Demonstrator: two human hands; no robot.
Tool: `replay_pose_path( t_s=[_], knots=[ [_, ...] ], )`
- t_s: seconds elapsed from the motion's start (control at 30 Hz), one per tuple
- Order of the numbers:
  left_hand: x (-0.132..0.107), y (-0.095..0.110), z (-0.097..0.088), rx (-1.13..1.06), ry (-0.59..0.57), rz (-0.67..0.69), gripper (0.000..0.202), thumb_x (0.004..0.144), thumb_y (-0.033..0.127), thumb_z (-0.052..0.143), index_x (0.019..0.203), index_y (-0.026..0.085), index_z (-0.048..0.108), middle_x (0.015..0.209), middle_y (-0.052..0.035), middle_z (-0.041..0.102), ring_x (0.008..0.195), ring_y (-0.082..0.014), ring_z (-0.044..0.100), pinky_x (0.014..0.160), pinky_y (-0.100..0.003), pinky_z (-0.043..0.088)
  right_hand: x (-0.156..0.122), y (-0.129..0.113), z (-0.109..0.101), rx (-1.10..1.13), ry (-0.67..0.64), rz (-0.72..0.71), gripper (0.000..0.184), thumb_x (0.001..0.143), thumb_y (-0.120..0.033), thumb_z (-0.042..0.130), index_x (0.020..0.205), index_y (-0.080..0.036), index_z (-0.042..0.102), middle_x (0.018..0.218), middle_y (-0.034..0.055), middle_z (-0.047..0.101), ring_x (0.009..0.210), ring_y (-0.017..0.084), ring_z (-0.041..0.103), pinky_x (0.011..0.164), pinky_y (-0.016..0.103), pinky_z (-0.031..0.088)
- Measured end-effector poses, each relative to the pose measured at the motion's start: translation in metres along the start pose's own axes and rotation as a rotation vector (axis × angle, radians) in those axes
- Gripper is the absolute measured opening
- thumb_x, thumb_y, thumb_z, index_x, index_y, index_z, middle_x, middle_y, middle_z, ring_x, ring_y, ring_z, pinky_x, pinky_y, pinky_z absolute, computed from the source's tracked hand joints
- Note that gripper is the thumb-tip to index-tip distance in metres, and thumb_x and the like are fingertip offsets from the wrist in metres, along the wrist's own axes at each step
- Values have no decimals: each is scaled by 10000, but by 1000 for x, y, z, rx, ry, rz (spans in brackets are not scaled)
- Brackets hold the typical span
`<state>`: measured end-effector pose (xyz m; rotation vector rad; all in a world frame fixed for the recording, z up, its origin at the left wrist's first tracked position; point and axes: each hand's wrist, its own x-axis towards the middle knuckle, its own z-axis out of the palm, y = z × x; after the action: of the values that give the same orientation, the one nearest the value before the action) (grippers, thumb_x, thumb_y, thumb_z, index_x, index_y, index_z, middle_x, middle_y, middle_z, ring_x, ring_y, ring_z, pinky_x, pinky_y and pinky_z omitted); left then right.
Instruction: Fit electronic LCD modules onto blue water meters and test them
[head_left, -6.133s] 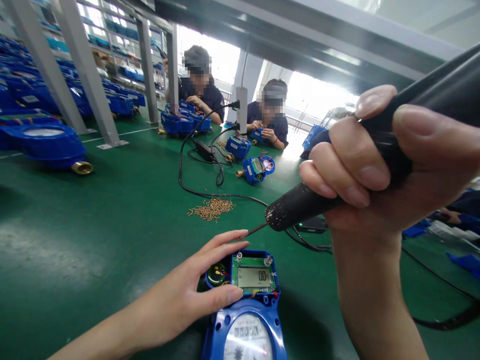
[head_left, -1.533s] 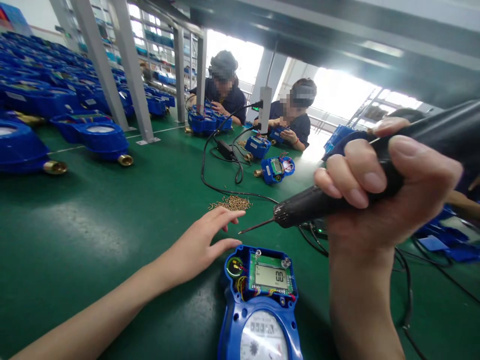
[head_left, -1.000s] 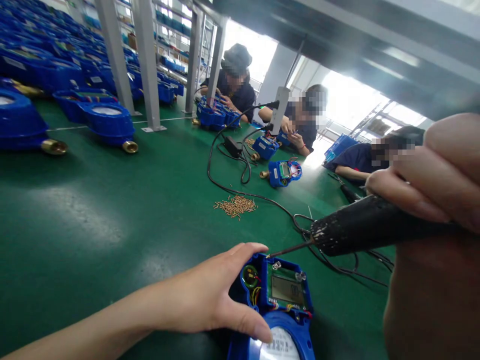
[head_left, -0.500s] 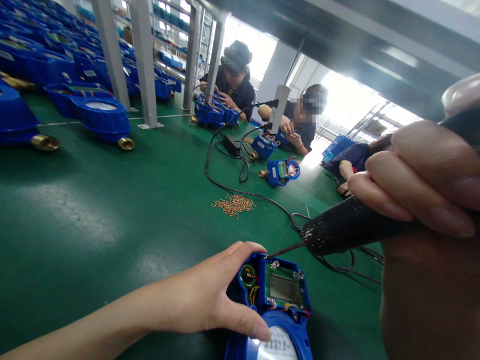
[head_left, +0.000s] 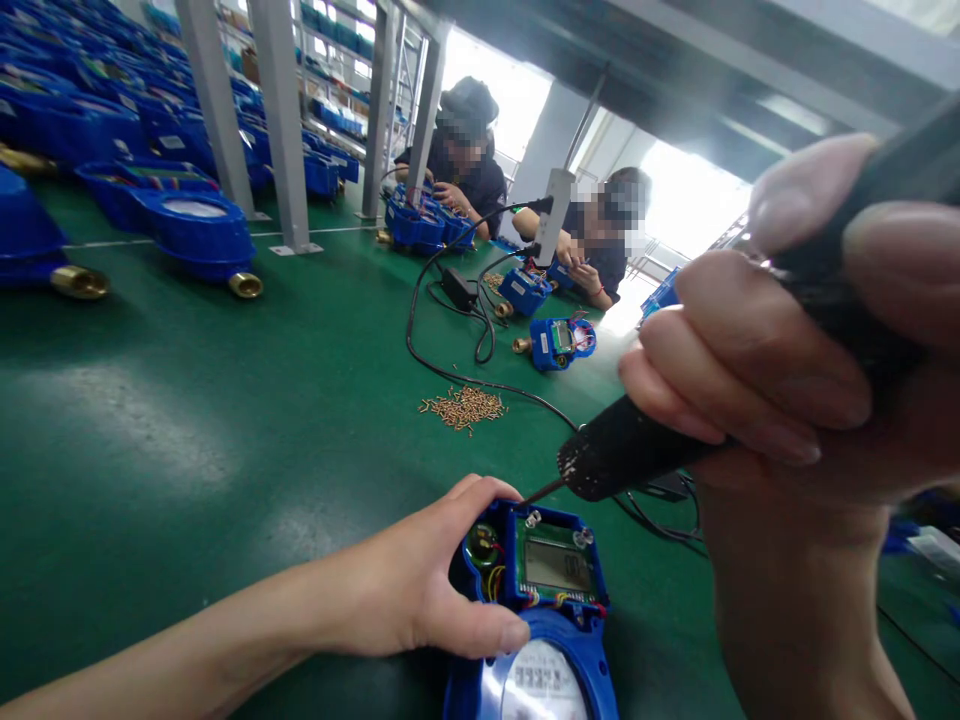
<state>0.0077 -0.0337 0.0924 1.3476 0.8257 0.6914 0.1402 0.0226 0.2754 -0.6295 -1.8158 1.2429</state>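
Observation:
A blue water meter (head_left: 592,640) lies on the green tabletop, its housing uncovered. It shows a display board (head_left: 556,562), coloured wires and a round dial (head_left: 546,680). My left hand (head_left: 427,580) is wrapped round the meter's left side, thumb by the dial and fingers over the far corner. Closed round the black handle of an electric screwdriver (head_left: 630,450) is my right hand (head_left: 780,330). The tool slants down to the left, and its thin bit reaches the meter's far left corner beside the board. Whether a screw sits under the tip is too small to tell.
A pile of small brass screws (head_left: 465,408) lies beyond the meter. A black cable (head_left: 412,320) loops over the green table (head_left: 150,420) to a white power strip (head_left: 553,218). Many blue meters (head_left: 195,235) stand at left, near grey posts (head_left: 285,130). Two people work across the table.
My right hand and the screwdriver have shifted left and come further into view. The bit stays at the meter's far left corner. My left hand keeps its hold; the whole view has shifted slightly.

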Motion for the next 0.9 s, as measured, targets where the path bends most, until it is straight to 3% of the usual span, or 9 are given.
replay_pose_path(
  t_s=[0.1,0.17,0.33,0.43,0.5,0.6,0.7,0.8,0.9],
  knots=[
    [-1,2,0,-9,-3,6,665,716,353,813,1277,244,475,1258,-74,649,1143,-291,629,1015,-434,506,4,2,-4,51,-204,98,336,837,-608,577,779,-291,670,318,-79,362,245,63,346,294,208,380],
    [-1,1,0,-4,-12,14,676,717,361,811,1287,245,467,1265,-73,647,1136,-293,635,1006,-433,513,5,5,-5,62,-242,112,304,822,-599,609,832,-304,681,343,-92,373,257,56,350,310,204,390],
    [1,-1,0,-14,-31,1,724,719,357,819,1321,246,433,1357,-100,602,1202,-308,613,1036,-444,498,1,0,-20,85,-100,-18,267,867,-526,566,881,-290,691,372,-124,326,282,14,281,327,160,305],
    [2,-1,-1,-51,-81,-2,666,746,342,809,1293,254,441,1338,-94,616,1196,-288,625,1029,-426,502,-3,-4,-55,175,-97,-102,225,837,-402,629,999,-249,667,472,-140,422,377,-9,397,405,127,367],
    [3,-2,-1,-67,-103,-6,645,753,347,813,1279,260,451,1322,-87,626,1187,-280,632,1016,-413,508,-10,5,-81,206,62,-70,233,791,-331,691,994,-223,650,487,-143,403,388,-13,336,413,122,338],
    [5,-6,-1,-72,-114,2,614,777,374,805,1275,282,457,1271,-54,659,1155,-264,649,986,-393,516,-31,46,-108,82,167,259,282,799,-379,711,1003,-207,621,503,-128,370,399,14,275,406,154,314],
    [8,-10,0,-66,-107,29,493,849,412,735,1254,304,474,1245,-17,680,1145,-247,652,983,-378,502,-65,103,-120,-105,125,567,407,791,-447,733,1051,-176,577,576,-79,468,437,66,405,417,208,355],
    [9,-11,2,-79,-83,9,401,887,435,687,1217,303,502,1255,-9,686,1137,-245,654,963,-365,500,-99,150,-126,-312,126,693,446,802,-467,729,1071,-161,547,639,-38,532,480,103,489,463,241,421],
    [8,-10,3,-102,-57,-31,401,894,439,676,1228,300,502,1251,-8,693,1122,-240,658,939,-351,505,-122,179,-128,-560,168,719,421,834,-471,692,1097,-184,533,698,-10,580,518,138,537,501,263,447]
  ],
)
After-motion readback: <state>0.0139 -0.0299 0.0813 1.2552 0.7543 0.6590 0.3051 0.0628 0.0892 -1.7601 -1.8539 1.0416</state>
